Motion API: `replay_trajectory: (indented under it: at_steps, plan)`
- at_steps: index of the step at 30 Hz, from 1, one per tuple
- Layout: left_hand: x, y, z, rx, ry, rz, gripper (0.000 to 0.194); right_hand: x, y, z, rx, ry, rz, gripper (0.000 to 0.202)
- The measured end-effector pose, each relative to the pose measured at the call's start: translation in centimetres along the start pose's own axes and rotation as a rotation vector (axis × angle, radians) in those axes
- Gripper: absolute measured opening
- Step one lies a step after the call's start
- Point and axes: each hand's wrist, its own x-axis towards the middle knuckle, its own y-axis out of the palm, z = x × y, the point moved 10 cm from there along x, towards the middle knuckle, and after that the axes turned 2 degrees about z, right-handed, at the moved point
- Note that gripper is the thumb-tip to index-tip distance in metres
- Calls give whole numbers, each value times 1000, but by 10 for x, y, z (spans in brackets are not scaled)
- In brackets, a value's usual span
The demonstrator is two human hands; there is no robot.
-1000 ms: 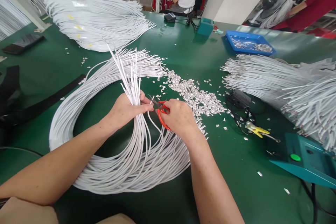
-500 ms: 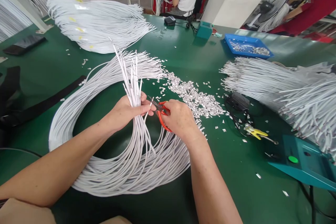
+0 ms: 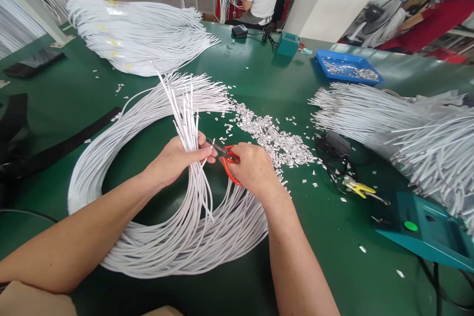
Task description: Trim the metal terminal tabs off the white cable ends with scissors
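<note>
My left hand is closed around a bunch of white cables whose ends stick up above the fingers. Between its thumb and fingers one cable end stands apart on the right. Orange-handled scissors or snips are in my right hand, fingers wrapped around the handles. The dark blades reach to that single cable end at my left fingertips; whether they touch it I cannot tell. Below both hands a large loop of white cables lies on the green table, and the held bunch runs down into it.
Small silvery-white scraps are heaped right of the loop. Cable bundles lie at the back left and right. A blue tray, yellow-handled tool and teal device are on the right. Two people are beyond the table.
The blades and the single cable end have barely shifted at my left fingertips. The upright cable ends lean slightly further left. Both hands keep their hold.
</note>
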Motion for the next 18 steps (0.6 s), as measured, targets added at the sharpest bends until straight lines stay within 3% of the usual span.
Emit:
replay_trajectory:
  at_steps: [6, 10, 13, 18]
  plan:
    - [-1, 5, -3, 15, 5, 45, 29, 1, 1, -7, 140, 3, 15, 31]
    - [-1, 9, -3, -4, 5, 90, 30, 4, 0, -20, 711, 99, -36, 20]
    - [-2, 17, -3, -33, 14, 154, 29, 7, 10, -17, 1127, 127, -24, 18]
    - [-3, 24, -5, -72, 20, 218, 28, 8, 20, -2, 1350, 81, 36, 13]
